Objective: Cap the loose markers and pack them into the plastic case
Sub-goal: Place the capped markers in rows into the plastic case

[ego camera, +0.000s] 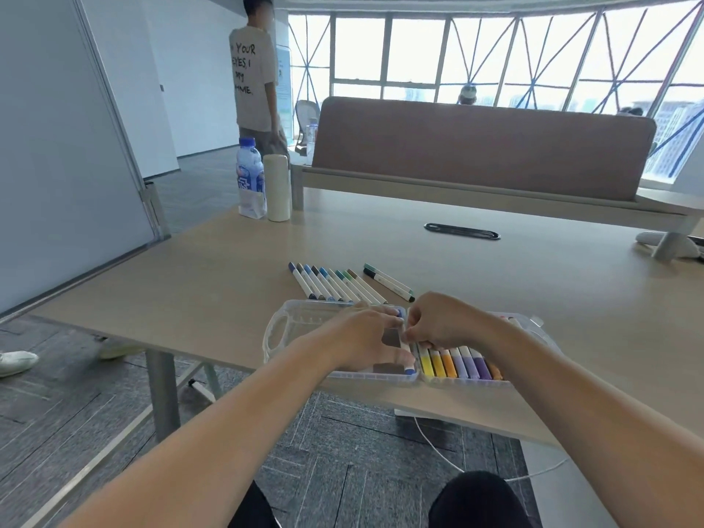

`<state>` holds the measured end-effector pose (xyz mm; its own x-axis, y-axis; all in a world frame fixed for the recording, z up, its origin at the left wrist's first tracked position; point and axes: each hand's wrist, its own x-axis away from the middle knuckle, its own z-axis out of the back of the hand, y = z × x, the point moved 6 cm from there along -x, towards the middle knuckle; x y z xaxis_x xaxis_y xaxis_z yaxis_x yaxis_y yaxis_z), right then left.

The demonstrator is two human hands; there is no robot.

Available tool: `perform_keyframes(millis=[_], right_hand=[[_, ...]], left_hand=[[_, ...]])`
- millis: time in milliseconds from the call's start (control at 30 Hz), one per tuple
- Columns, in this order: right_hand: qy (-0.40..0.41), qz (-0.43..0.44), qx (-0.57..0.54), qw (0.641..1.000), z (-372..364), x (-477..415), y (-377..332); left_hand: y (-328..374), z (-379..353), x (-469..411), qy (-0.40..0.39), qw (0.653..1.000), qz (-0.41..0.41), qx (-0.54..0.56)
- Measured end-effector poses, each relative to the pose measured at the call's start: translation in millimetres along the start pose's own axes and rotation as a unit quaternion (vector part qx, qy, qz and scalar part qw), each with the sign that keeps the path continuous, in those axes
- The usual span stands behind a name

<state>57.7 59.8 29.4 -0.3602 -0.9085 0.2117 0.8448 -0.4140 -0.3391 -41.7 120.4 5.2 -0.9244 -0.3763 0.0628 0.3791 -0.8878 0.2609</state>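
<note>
On the pale wooden table (228, 283) I count ten loose white-barrelled markers (335, 285); both my left hand (362, 337) and right hand (442, 322) pinch one blue-capped marker (407, 350) over the clear plastic case (284, 325).

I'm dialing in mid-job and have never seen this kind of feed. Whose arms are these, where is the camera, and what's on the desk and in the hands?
There is no machine here. The one picture comes from a wide-angle camera worn on a person's head, looking forward and down, so the two bare arms are the wearer's own. Both hands work over an open clear plastic case at the desk's near edge. The left hand and right hand meet on a blue-capped marker at the case's middle. Its right half already holds a row of yellow, orange and purple markers. Beyond the case, loose markers lie in a row on the wooden desk, with two more beside them. A water bottle stands at the far left corner.
</note>
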Motion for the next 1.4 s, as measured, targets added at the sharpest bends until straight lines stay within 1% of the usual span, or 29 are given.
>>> perform_keyframes(millis=[67, 100, 167, 233, 267, 367, 567, 667, 833, 967, 1200, 1300, 1400], right_hand=[[0.000, 0.010, 0.013, 1.000, 2.5, 0.2, -0.6], [0.000, 0.013, 0.016, 1.000, 4.1, -0.1, -0.2], [0.004, 0.013, 0.010, 1.000, 7.2, -1.6, 1.6], [0.017, 0.012, 0.008, 1.000, 11.9, -4.8, 3.1], [0.022, 0.011, 0.010, 1.000, 14.1, -6.8, 3.4], [0.032, 0.015, 0.018, 0.999, 19.3, -15.1, -0.5], [0.043, 0.021, 0.003, 0.999, 19.4, -46.3, -20.7], [0.048, 0.014, 0.002, 0.999, 16.0, -68.6, -36.8], [0.092, 0.003, 0.036, 0.995, 15.3, -107.5, -55.4], [0.065, -0.004, 0.088, 0.994, 12.3, -130.5, -71.1], [0.014, -0.036, 0.131, 0.991, 6.9, -154.8, -85.0], [0.005, -0.043, 0.149, 0.988, 3.5, -160.0, -84.7], [0.020, -0.046, 0.155, 0.987, 2.7, -163.0, -80.1]], left_hand=[[-1.1, 2.3, 0.5, 0.001, 1.000, -0.005, 0.009], [-2.9, 4.1, 0.9, 0.009, 0.999, -0.006, 0.031], [-10.8, 10.2, 2.0, 0.037, 0.992, 0.009, 0.117], [-22.2, 19.0, 4.1, 0.074, 0.976, 0.036, 0.204], [-28.0, 23.9, 4.8, 0.093, 0.968, 0.046, 0.228], [-45.9, 37.6, 5.4, 0.141, 0.957, 0.060, 0.248], [-84.0, 58.9, 4.2, 0.215, 0.921, 0.082, 0.315], [-102.5, 68.5, 7.5, 0.234, 0.913, 0.098, 0.320], [-135.1, 74.5, 12.6, 0.247, 0.904, 0.138, 0.321], [-156.2, 76.5, 15.5, 0.260, 0.900, 0.157, 0.313], [-172.6, 73.7, 16.7, 0.260, 0.897, 0.167, 0.316], [-176.4, 71.0, 16.4, 0.254, 0.896, 0.170, 0.322], [-176.9, 68.7, 15.7, 0.249, 0.898, 0.168, 0.322]])
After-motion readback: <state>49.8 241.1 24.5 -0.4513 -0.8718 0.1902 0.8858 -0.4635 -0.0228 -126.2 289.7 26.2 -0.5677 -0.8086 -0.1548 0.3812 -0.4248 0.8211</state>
